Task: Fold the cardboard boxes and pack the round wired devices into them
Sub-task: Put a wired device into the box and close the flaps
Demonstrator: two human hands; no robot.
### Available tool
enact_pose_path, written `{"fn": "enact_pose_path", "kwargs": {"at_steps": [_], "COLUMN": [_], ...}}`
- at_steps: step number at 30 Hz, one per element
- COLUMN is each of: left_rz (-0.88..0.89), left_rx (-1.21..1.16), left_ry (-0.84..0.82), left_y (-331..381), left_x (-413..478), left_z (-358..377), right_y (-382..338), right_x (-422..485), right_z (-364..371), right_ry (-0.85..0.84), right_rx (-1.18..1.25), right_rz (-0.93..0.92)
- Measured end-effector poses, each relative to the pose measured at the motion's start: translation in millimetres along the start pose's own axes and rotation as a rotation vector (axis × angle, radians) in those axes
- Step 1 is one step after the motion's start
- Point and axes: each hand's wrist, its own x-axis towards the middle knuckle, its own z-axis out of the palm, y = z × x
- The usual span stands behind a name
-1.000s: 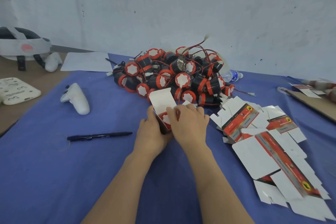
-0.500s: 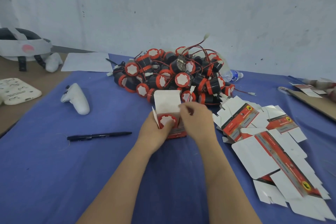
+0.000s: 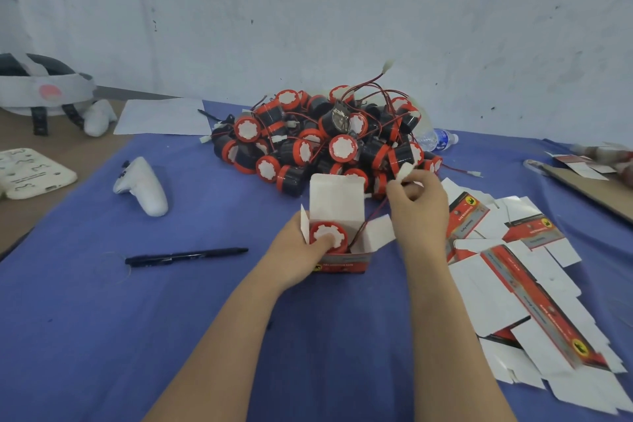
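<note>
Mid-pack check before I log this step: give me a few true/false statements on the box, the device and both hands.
1. A round device sits inside the open box. True.
2. The box is closed. False: its top flap stands upright.
3. The right hand pinches the white connector on the wire. True.
4. The box stands unheld. False: the left hand holds it, thumb on the device.
5. A pen lies right of the box. False: the pen lies to its left.

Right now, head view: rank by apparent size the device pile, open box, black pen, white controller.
1. device pile, by far
2. open box, flaps included
3-4. white controller and black pen: pen longer, controller bulkier; no clear order
</note>
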Motion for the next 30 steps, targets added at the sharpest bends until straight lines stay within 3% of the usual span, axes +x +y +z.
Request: {"fn": "enact_pose_path", "kwargs": {"at_steps": [4,9,14,19,24,30], "left_rz": [-0.013,-0.013,-0.022,-0.021,0.000,0.026], "left_rx": [0.050,0.079,0.101,0.113,0.120,0.126], "left_ry": [0.189,0.237,0.250,0.262,0.266,0.271], "left_y": [-3.5,-6.4,-6.6,-7.7,-8.3,-7.9], "left_x": [4.1,6.1,8.6,7.6,7.5,7.0], "left_z": [-0.4,1.1,1.8,1.7,3.1,4.3], "right_y": [-17.6,-19.7,-11.6,-7.0,-9.7,-9.3], "right_x": [-14.4,-20.6,-16.4,-13.1,-16.7,-21.4], "right_z": [6.7,10.3,7.2,3.6,11.2,20.8], "right_ry": [-0.274,-0.310,-0.412,-0.501,-0.483,-0.346], "right_rx": [-0.008,-0.244,-0.338,-0.504,-0.583,-0.608], "right_rz": [-0.084,-0.190,-0.137,-0.208,-0.191,-0.236]}}
